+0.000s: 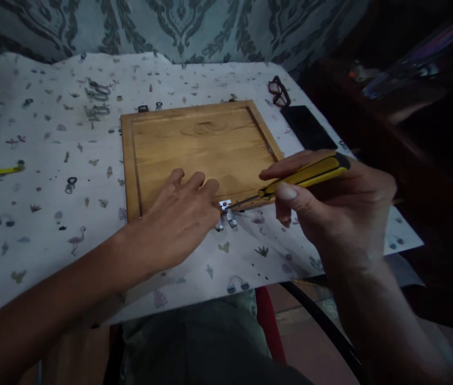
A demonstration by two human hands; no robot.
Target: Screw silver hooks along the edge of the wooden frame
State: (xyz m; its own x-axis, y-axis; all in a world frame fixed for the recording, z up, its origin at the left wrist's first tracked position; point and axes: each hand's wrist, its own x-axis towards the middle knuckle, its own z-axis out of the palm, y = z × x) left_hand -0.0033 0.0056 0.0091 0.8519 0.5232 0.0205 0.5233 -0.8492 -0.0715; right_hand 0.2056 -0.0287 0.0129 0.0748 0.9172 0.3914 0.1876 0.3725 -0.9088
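A wooden cabinet door panel (pixel 194 144) with a raised frame lies on the table. My left hand (pixel 186 208) rests over its near edge, fingers bent and slightly apart, beside a small metal hinge (pixel 225 205); its thumb is hidden. Two arms of the hinge hang past the panel's edge. My right hand (pixel 330 203) is closed around a screwdriver (pixel 306 174) with a yellow and black handle. The screwdriver's thin shaft slants down to the left, and its tip is at the hinge.
More metal hinges (pixel 97 91) lie at the back left. A yellow item (pixel 1 170) is at the far left. Glasses (pixel 278 92) and a dark phone (pixel 308 127) lie right of the panel. A patterned cloth (pixel 90 278) covers the table, with a patterned curtain (pixel 210 32) behind.
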